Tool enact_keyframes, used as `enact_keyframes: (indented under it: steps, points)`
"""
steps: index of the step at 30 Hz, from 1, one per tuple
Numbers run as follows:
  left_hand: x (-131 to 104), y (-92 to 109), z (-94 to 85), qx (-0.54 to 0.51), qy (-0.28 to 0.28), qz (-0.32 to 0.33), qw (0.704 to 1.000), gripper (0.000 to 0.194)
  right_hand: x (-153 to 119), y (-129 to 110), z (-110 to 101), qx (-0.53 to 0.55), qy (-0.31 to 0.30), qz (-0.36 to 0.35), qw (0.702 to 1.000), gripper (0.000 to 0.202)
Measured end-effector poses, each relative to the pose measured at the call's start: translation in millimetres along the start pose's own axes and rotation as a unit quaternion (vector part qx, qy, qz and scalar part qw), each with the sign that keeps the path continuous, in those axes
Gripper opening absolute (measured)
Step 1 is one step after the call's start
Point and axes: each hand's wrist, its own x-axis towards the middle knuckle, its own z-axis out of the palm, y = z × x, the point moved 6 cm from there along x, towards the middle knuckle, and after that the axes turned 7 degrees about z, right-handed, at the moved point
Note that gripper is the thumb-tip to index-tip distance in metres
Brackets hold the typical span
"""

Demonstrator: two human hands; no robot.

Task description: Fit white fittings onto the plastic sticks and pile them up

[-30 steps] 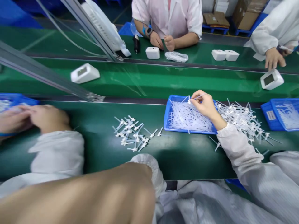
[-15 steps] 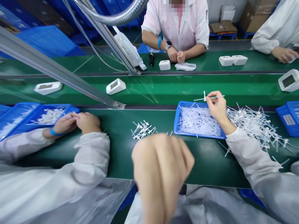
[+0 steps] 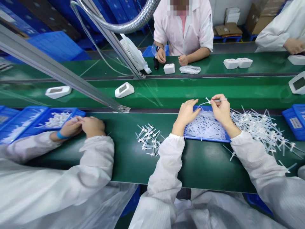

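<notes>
Dark green and shiny, the near surface (image 3: pixel 205 178) is littered with white cross-shaped pieces, a small pile (image 3: pixel 149 140) of which is spread left of a blue tray (image 3: pixel 209 139). Loose clear strips (image 3: pixel 205 125) are heaped inside this tray, and a larger pile (image 3: pixel 262 127) is scattered just beside it on the right. Above the tray's far side, a plastic tie (image 3: pixel 209 101) is pinched between thumb and fingers by the right hand (image 3: pixel 221 111). Beside the tie's free end, the left hand (image 3: pixel 187 114) is held with thumb and fingers apart; whether the end is touched cannot be told. Farther left, a co-worker's hands (image 3: pixel 93 125) are brought together.

Beyond, a bright green strip (image 3: pixel 181 92) is dotted with white devices (image 3: pixel 125 90). On the far surface (image 3: pixel 211 68), white boxes (image 3: pixel 231 63) and a clear bag (image 3: pixel 190 70) are set out before a person in a pale pink coat (image 3: pixel 200 31). Cardboard boxes (image 3: pixel 259 17) are stacked behind.
</notes>
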Motion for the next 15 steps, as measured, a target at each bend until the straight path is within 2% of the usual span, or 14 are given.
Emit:
enact_keyframes:
  steps: [3, 9, 15]
  points:
    - [-1.7, 1.5, 7.1, 0.039, -0.038, 0.017, 0.998, 0.032, -0.1, -1.0, 1.0, 0.002, -0.006, -0.002, 1.0, 0.01]
    - [-1.8, 2.6, 6.1, 0.047, -0.028, 0.034, 0.998, 0.011, 0.3, 0.0, -0.4, 0.011, 0.007, -0.004, 1.0, 0.014]
    - [0.0, 3.5, 9.4, 0.085, -0.041, 0.023, 0.995, 0.019, 1.9, 5.1, -0.9, 0.028, 0.004, 0.0, 1.0, 0.018]
